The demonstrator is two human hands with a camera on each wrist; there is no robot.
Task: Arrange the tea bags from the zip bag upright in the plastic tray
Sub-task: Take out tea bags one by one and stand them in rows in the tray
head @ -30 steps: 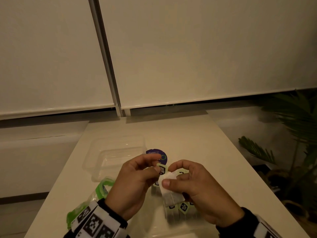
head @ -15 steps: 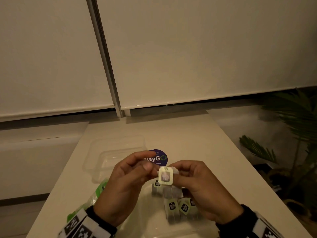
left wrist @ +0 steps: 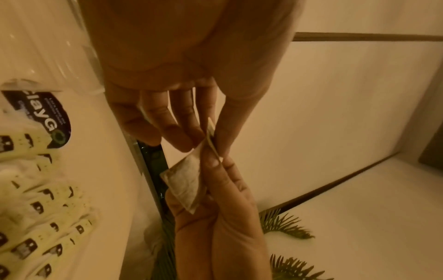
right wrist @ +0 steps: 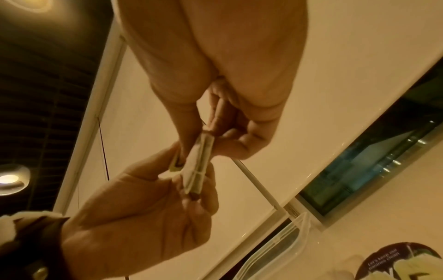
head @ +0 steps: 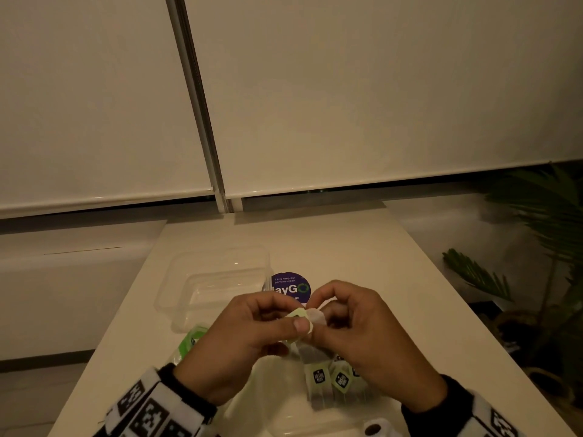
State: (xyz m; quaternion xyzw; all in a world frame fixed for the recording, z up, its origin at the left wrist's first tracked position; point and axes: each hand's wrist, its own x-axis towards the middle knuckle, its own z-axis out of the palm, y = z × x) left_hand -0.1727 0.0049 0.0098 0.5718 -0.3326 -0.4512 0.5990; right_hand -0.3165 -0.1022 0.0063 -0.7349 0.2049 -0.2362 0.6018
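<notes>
Looking down from the head view, we see a long pale tabletop (head: 362, 253) running to cream roller blinds (head: 347, 89), with a green palm plant (head: 542, 222) at the right. A clear rectangular plastic tray (head: 214, 285) sits on the left part of the table, a round purple sticker (head: 291, 287) just beside it, and a clear zip bag with a green strip (head: 192, 339) lies near us, partly under the left wrist. Both hands are raised over loose tea bags with pale green tags (head: 331, 378): our left hand (head: 252, 335) and right hand (head: 369, 335) meet fingertip to fingertip on one white paper tea bag (head: 317, 316). From the left wrist, we see the left thumb and forefinger pinching the tea bag's pale tag (left wrist: 210, 136), the other fingers loosely extended, while the right hand grips the bag below. From the right wrist, we see the right fingers curled, pinching the tea bag's top, the left hand closed round its lower end.
</notes>
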